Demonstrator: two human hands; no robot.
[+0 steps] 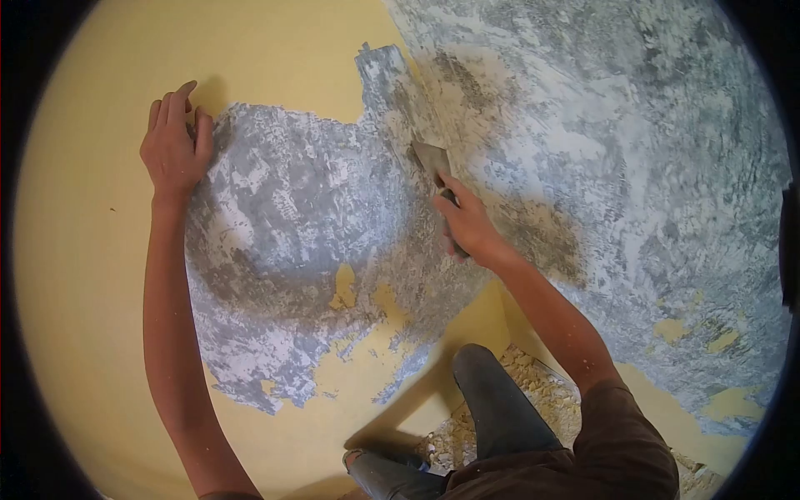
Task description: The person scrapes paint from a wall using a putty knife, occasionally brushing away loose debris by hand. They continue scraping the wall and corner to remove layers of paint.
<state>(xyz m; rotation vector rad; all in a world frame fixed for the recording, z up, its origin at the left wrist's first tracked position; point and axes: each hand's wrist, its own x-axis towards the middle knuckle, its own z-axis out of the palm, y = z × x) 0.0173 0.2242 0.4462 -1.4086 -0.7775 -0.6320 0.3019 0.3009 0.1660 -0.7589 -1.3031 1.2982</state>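
Observation:
My right hand (pixel 471 223) is wrapped round the dark handle of a scraper (pixel 432 158). Its wide metal blade points up and left, against the scraped wall (pixel 292 183) close to the inside corner. At the left, my left hand (pixel 173 154) rests on the yellow painted wall (pixel 92 183) beside the ragged paint edge. The fingers there point up, a little bent, with the thumb apart; I make out no tool in them. Where paint is gone, the surface shows mottled grey and white.
Paint flakes and debris (pixel 533 379) cover the floor along the corner. My bent knee (pixel 479 367) is close to the wall. Small yellow patches (pixel 343 287) cling to the grey area. The adjoining wall (pixel 667 167) on the right is largely stripped too.

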